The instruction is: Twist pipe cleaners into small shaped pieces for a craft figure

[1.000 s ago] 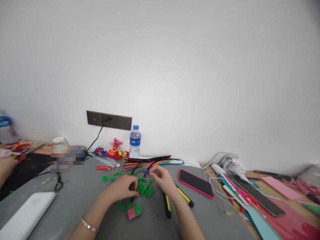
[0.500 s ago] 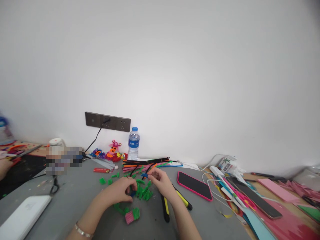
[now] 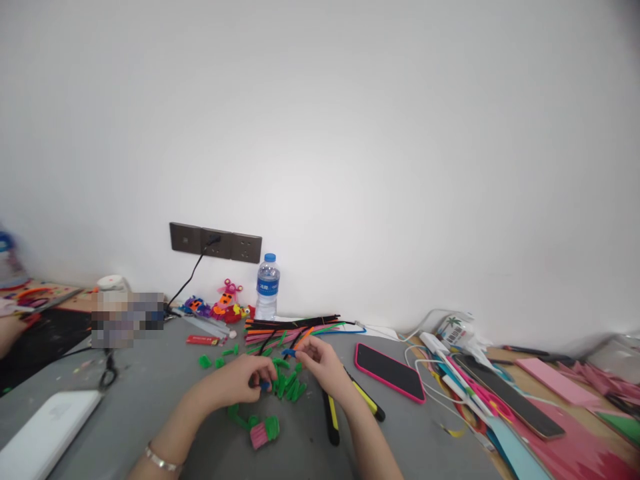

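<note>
My left hand (image 3: pixel 246 379), with a bracelet on its wrist, pinches a small blue piece (image 3: pixel 265 386) between thumb and fingers. My right hand (image 3: pixel 320 362) holds another small blue piece (image 3: pixel 289 353) at its fingertips. Between and below the hands lie several short green fuzzy pieces (image 3: pixel 289 387) on the grey table (image 3: pixel 400 440). Nearer the camera is a pink and green fuzzy bundle (image 3: pixel 260 435), with a green strand to its left. Behind the hands rests a pile of coloured fuzzy stems (image 3: pixel 295 325).
Yellow-black pliers handles (image 3: pixel 331 419) lie beside my right forearm, with a pink-edged phone (image 3: pixel 390 372) farther right. A water bottle (image 3: pixel 268 288) stands by the wall. White device (image 3: pixel 50 433) at left; another person's hand (image 3: pixel 9 333) at far left.
My left thumb and fingers have closed together around the blue piece, the thumb moving up. My right hand has barely moved.
</note>
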`<action>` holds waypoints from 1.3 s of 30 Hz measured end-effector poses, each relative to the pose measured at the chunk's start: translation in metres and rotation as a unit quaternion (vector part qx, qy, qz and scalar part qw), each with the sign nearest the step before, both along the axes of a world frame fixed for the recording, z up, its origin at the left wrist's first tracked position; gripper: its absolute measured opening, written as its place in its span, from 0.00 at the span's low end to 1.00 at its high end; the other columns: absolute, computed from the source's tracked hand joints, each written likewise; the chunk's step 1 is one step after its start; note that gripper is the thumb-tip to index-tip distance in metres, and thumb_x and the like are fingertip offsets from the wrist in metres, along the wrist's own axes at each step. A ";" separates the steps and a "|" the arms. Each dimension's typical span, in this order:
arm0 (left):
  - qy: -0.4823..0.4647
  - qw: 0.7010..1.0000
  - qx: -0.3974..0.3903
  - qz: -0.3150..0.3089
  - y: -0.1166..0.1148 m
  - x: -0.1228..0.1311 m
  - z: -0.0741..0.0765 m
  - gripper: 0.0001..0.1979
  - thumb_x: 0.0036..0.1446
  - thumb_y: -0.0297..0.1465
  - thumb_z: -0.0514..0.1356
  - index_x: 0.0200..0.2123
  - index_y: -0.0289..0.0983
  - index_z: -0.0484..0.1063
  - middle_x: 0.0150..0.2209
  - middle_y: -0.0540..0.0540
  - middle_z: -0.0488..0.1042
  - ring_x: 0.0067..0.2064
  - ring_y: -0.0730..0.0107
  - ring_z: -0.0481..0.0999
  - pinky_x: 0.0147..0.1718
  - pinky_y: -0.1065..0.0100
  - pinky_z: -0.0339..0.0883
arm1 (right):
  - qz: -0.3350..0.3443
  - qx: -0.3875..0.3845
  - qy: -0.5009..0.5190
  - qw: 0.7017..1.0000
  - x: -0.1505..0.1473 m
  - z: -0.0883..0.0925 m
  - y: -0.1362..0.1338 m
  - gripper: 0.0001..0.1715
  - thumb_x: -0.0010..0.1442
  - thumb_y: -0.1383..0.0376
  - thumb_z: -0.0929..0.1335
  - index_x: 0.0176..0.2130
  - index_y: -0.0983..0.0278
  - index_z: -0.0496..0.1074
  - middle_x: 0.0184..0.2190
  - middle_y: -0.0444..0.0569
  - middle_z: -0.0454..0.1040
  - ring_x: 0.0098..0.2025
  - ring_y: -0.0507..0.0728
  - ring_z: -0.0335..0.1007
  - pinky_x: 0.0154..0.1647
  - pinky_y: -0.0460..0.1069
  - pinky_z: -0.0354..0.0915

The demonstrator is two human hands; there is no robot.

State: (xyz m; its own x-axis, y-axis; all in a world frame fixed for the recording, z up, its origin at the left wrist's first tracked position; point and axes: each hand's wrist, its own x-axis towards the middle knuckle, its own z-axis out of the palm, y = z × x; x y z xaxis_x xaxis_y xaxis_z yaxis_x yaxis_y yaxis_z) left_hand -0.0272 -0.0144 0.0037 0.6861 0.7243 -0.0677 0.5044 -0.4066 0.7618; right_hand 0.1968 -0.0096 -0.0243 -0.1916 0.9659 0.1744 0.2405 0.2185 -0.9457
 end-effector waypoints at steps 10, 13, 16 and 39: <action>-0.250 0.961 -0.053 0.102 0.009 0.006 0.000 0.08 0.49 0.26 0.60 0.35 0.37 0.72 0.35 0.46 0.76 0.40 0.63 0.75 0.41 0.65 0.68 | 0.034 -0.053 0.119 0.991 -0.002 0.013 -0.003 0.18 0.50 0.55 0.72 0.38 0.63 0.75 0.27 0.45 0.73 0.29 0.54 0.67 0.32 0.48 0.61; -0.316 0.935 -0.038 0.158 0.014 0.009 -0.004 0.07 0.47 0.28 0.63 0.33 0.37 0.73 0.35 0.45 0.76 0.42 0.61 0.75 0.44 0.63 0.68 | 0.028 -0.067 0.140 0.987 -0.003 0.016 -0.005 0.19 0.49 0.53 0.73 0.36 0.63 0.76 0.28 0.46 0.75 0.29 0.54 0.67 0.33 0.48 0.60; -0.357 0.912 -0.047 0.196 0.014 0.014 -0.007 0.08 0.46 0.30 0.65 0.33 0.37 0.73 0.35 0.45 0.75 0.42 0.61 0.75 0.43 0.64 0.68 | 0.020 -0.073 0.166 0.983 -0.007 0.015 -0.006 0.17 0.50 0.53 0.73 0.32 0.64 0.76 0.24 0.44 0.73 0.27 0.53 0.64 0.31 0.47 0.59; -0.358 0.910 -0.055 0.201 0.002 0.032 -0.006 0.14 0.49 0.35 0.64 0.40 0.39 0.74 0.37 0.46 0.75 0.38 0.64 0.72 0.36 0.68 0.67 | 0.046 -0.069 0.218 0.972 -0.034 0.009 -0.010 0.22 0.48 0.48 0.72 0.27 0.62 0.65 0.20 0.40 0.65 0.24 0.51 0.61 0.27 0.46 0.57</action>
State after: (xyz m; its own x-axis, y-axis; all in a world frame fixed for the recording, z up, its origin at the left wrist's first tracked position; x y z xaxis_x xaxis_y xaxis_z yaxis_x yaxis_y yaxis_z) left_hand 0.0046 -0.0126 -0.0024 0.2635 0.9426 0.2052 -0.0452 -0.2005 0.9787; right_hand 0.1630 -0.0197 -0.0148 -0.2155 0.9680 0.1288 -0.2049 0.0841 -0.9752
